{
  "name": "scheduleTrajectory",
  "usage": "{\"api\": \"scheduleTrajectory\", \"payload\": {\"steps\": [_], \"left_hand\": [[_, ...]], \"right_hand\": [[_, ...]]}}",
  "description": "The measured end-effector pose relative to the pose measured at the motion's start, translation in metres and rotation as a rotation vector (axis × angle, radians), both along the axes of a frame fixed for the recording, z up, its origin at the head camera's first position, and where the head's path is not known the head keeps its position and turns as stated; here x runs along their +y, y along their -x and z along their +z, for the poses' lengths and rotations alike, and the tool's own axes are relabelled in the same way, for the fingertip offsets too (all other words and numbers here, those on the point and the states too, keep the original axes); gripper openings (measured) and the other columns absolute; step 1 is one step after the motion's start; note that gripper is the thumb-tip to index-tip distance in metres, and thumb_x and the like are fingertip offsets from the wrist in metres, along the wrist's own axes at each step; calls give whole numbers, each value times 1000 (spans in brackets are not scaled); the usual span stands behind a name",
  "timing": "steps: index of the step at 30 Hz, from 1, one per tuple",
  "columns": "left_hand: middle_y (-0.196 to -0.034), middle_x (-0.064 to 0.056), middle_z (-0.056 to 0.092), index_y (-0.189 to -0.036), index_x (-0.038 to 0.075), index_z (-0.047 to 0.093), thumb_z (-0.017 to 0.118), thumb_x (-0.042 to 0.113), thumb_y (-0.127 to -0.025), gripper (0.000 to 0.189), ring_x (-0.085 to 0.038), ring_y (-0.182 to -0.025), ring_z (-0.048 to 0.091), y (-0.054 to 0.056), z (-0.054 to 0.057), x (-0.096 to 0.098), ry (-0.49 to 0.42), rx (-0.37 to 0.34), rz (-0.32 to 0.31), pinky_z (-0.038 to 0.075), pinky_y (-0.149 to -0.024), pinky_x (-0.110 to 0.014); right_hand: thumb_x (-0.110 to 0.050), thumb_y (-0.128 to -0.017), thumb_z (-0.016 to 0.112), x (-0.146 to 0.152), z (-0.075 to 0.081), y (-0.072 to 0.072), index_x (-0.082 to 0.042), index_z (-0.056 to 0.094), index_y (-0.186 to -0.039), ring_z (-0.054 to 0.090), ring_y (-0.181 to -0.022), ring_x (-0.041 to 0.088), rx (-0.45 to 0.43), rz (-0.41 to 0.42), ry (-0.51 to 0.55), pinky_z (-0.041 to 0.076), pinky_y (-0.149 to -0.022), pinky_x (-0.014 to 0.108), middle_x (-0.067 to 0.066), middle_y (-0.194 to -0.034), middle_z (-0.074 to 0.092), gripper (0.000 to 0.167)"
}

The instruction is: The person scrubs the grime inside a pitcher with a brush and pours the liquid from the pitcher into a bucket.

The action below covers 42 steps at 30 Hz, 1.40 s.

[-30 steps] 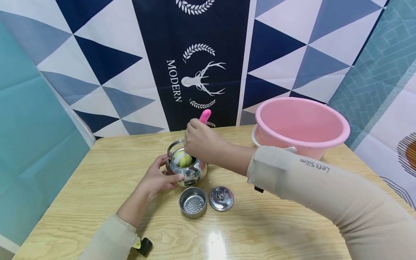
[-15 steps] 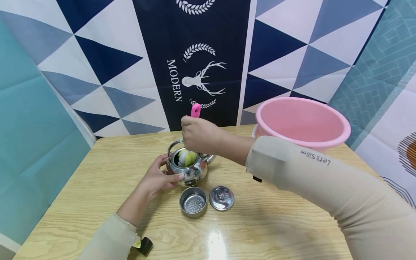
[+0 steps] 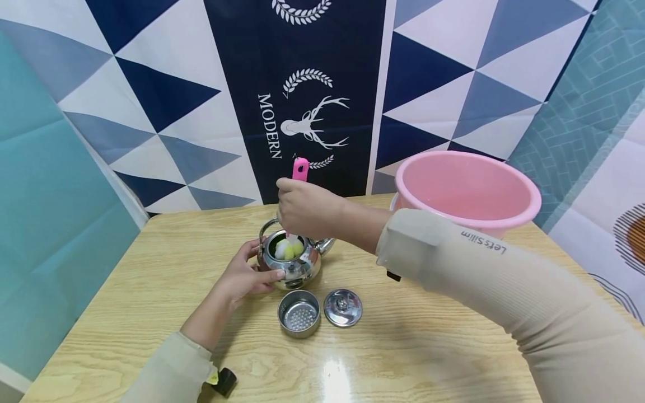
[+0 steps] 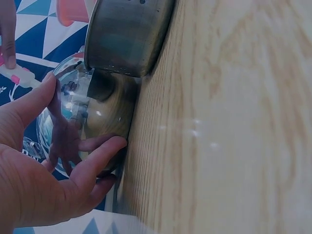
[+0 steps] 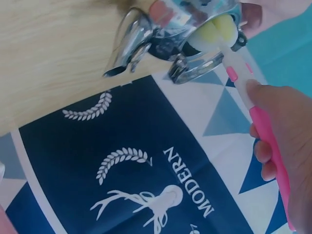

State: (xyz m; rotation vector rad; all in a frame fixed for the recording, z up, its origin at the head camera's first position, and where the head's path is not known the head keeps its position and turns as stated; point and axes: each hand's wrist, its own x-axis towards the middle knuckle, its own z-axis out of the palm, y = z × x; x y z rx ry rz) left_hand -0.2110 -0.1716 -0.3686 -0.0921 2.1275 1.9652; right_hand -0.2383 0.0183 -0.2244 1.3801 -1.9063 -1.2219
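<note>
A shiny steel teapot [image 3: 304, 272] stands upright on the wooden table, its mouth uncovered and its hoop handle raised. My left hand [image 3: 246, 275] holds the pot's body from the left, thumb on the near side and fingers round below it. My right hand [image 3: 308, 208] grips a pink and white cleaning brush [image 5: 265, 126] above the pot. The brush's yellow and white sponge head [image 3: 289, 249] sits inside the mouth, its lower part hidden. Just in front of the pot are a round steel strainer [image 3: 299, 317] with a perforated bottom and a knobbed steel lid [image 3: 343, 309].
A large pink basin [image 3: 468, 187] stands at the table's back right, with a white handle or rim partly showing beneath it. Patterned cloth [image 3: 312, 50] hangs directly behind the table. The teapot's spout [image 5: 129, 46] points away to the right.
The brush handle has swung left and more upright, with my right hand shifting slightly left and up. The sponge head moves about in the teapot's mouth. My left hand stays still on the pot.
</note>
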Motion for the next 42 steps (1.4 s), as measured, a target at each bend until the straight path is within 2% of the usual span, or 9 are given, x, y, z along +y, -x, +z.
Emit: {"api": "scheduleTrajectory", "payload": {"steps": [8,17,26,33,38,42], "left_hand": [[-155,-14,19,-150,15,29,79,-2,-79,88,-36,-118,45,0,3,-1,6,-6,-3,59,-74,-42],[-156,-15,17,-151,14,27,79,-2,-79,90,-37,-121,41,-2,3,-2,-6,-3,-16,59,-74,-43],[-155,-15,17,-150,15,29,80,-2,-78,90,-38,-123,40,0,0,-3,-11,-3,-15,59,-74,-43],[-152,-15,21,-148,13,31,80,-3,-77,88,-34,-112,47,0,-1,-1,-10,16,-14,59,-71,-42],[-152,-15,22,-148,12,31,80,-3,-77,87,-35,-114,46,0,0,0,-3,22,-13,59,-70,-42],[-153,-16,21,-148,12,30,80,-2,-78,87,-36,-116,46,-1,-1,0,-1,24,-17,59,-70,-42]], "right_hand": [[-14,-95,56,-10,-3,-2,-15,72,-101,52,-79,15,0,14,53,30,-83,35,-3,-91,70,17],[-18,-95,56,-17,-8,3,-17,72,-101,51,-81,16,-27,-46,89,29,-85,36,-3,-93,72,17],[-10,-92,56,-22,-11,5,-23,73,-89,48,-78,15,49,8,88,28,-86,37,-4,-88,71,22],[-7,-93,53,-18,-10,6,-24,72,-84,43,-71,14,87,-3,74,27,-86,36,-6,-80,69,27],[-10,-93,57,-15,-5,5,-24,72,-82,46,-72,14,67,3,48,27,-87,36,-7,-75,68,23],[-13,-93,60,-14,0,4,-24,72,-84,50,-74,14,12,2,8,28,-88,36,-7,-77,69,18]]}}
